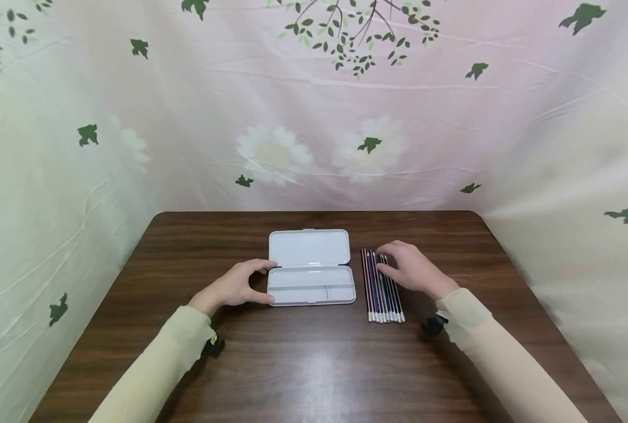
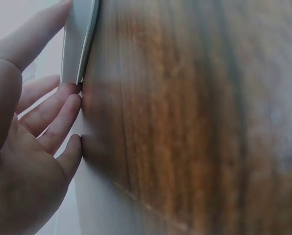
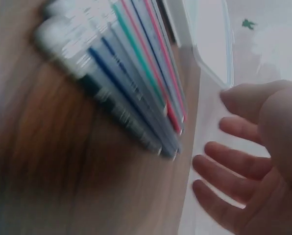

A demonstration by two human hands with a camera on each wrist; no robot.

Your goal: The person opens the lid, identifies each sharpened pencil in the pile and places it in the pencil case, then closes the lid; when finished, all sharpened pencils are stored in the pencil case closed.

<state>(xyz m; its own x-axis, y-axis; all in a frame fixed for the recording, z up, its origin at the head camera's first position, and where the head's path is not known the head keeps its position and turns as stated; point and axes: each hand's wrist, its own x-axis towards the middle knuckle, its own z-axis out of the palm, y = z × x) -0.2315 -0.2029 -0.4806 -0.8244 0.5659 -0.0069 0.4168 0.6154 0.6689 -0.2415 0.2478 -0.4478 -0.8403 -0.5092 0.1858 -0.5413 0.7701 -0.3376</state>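
Observation:
A white pencil case (image 1: 311,286) lies with its lid (image 1: 309,248) folded back on the table. Its tray is divided by low ribs. My left hand (image 1: 235,285) holds the case at its left end, thumb at the near corner and fingers by the hinge side. The left wrist view shows that hand (image 2: 33,117) around the case's end (image 2: 78,44). Several pencils (image 1: 379,294) with white ends toward me lie side by side right of the case. Over their far ends is my right hand (image 1: 411,270), fingers loosely bent and apart from the pencils (image 3: 136,73) in the right wrist view.
The dark wood table (image 1: 314,364) has rounded far corners. A patterned cloth (image 1: 314,147) with leaves, flowers and green bird shapes hangs behind and along both sides. Each wrist carries a small black device (image 1: 434,325) below a pale sleeve.

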